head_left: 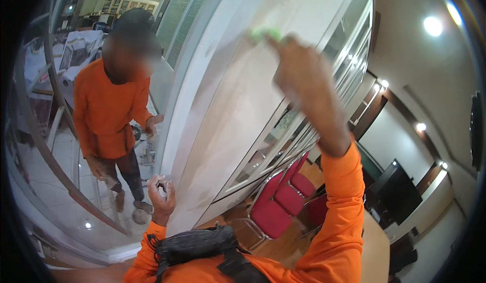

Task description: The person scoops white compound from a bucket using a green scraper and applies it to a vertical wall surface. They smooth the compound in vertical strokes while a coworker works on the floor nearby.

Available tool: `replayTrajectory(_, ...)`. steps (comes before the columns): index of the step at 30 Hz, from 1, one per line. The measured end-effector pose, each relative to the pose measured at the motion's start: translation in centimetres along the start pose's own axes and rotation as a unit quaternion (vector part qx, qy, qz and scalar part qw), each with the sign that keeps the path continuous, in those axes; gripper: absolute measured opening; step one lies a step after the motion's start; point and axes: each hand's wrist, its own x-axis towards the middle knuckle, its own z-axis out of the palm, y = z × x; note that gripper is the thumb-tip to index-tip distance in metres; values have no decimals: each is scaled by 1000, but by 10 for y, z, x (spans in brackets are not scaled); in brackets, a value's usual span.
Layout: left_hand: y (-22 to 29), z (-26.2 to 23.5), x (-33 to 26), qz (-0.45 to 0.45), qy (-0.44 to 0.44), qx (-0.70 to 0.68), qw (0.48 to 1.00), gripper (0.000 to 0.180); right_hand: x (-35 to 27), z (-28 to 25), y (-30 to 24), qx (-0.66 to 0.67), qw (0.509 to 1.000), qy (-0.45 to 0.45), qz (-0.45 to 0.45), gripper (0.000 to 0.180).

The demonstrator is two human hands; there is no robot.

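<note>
My right hand (304, 73) is raised high, its fingers closed on a small bright-green piece (264, 34) that touches the upper part of a pale wall panel (243, 101). Blur hides whether this piece is a pad or a cloth. Lower down, beside a white door frame (174, 111), my left hand (162, 194) is curled into a loose ring with whitish dust on its fingers. Nothing shows inside that curl. Dull, dusty smears mark the panel below the green piece.
Behind the glass on the left stands a person in orange (111, 111), one hand near the frame. Red chairs (273, 214) stand below the windowed part of the wall. A black bag (197, 243) hangs at my chest. A table edge (374, 247) and a dark screen (397, 189) are at the right.
</note>
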Motion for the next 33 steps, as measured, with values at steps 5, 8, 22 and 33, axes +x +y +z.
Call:
replayTrajectory(5, 5, -42, -16, -51, 33, 56, 997, 29, -126, 41, 46, 267, 961, -31, -59, 63)
replayTrajectory(8, -4, -74, -53, -131, 46, 88, 986, 27, -191, 75, 86, 489, 867, -96, 21, 65)
replayTrajectory(22, 47, -202, -211, -210, -99, 246, 941, 23, -316, 173, -14, 954, 118, -204, 187, 61)
replayTrajectory(33, 156, -90, -250, -421, -305, 53, 853, 26, -496, 182, -146, 885, -67, -248, 389, 52)
